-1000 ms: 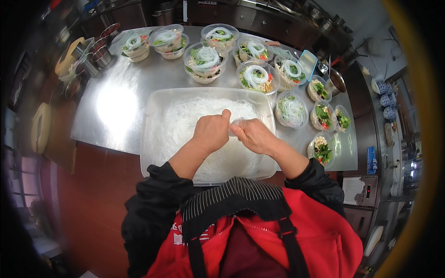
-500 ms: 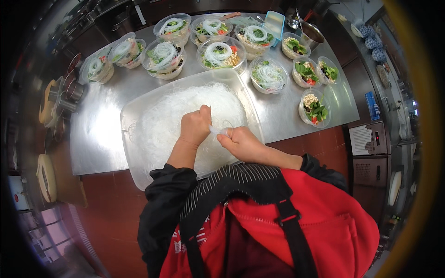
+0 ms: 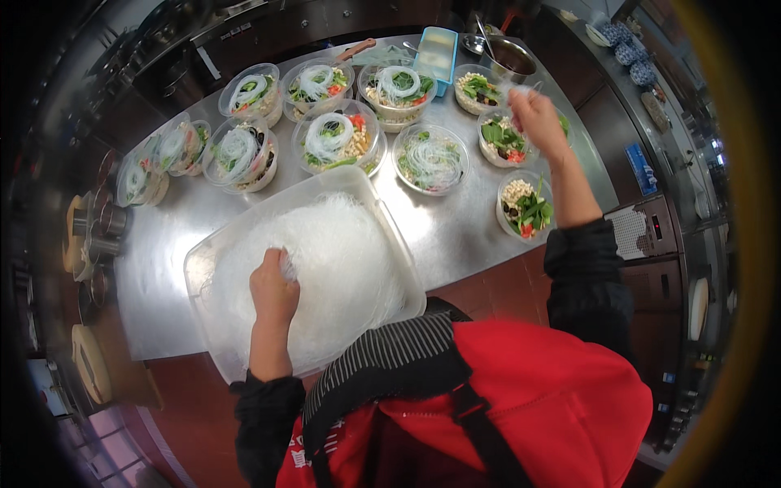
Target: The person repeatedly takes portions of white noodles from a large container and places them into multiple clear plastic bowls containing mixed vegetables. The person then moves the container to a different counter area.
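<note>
Steel counter [image 3: 455, 232], noodle tub [image 3: 203, 264], salad bowls [image 3: 429, 159]

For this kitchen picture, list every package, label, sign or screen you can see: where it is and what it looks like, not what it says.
Blue rectangular tub: far edge of the steel counter, pale inside.
Small blue packet or label: right of the counter, flat rectangle.
Appliance panel: lower right, white and dark, small red light.
No signs seen.

left hand [image 3: 273, 286] fingers curled, pressed down mid-tray [image 3: 203, 260], right hand [image 3: 537, 120] raised far beyond tray, fingers pinched, arm extended
</note>
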`<state>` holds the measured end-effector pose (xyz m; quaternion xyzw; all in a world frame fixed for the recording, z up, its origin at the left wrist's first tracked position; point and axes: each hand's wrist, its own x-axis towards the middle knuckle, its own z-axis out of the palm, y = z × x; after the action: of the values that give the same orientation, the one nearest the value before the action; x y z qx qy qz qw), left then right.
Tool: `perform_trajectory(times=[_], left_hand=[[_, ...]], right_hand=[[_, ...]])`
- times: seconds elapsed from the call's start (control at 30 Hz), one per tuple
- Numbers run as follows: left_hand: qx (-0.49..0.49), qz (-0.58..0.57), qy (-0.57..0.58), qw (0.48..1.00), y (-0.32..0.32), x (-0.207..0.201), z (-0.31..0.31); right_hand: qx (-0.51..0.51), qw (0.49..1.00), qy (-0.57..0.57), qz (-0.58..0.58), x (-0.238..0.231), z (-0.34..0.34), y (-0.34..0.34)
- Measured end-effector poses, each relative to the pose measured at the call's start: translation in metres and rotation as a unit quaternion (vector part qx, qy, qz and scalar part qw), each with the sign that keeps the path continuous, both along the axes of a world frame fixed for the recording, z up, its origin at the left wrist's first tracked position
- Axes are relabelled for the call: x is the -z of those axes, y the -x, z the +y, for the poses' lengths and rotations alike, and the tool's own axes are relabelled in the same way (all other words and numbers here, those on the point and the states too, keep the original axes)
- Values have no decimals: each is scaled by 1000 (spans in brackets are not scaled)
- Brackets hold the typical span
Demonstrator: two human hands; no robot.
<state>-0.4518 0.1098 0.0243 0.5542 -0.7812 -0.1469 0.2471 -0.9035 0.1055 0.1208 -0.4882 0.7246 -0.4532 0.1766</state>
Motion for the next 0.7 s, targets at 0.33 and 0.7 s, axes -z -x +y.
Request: perform_trajectory(times=[0.33,0.7], left_hand=[[-117,36,-24,992,24,-7,14],[-140,-17,-19,990,34,-13,21]], right_hand=[[-16,953,-100,284,103,-172,166],[-114,876,-423,203,128,-227,189]])
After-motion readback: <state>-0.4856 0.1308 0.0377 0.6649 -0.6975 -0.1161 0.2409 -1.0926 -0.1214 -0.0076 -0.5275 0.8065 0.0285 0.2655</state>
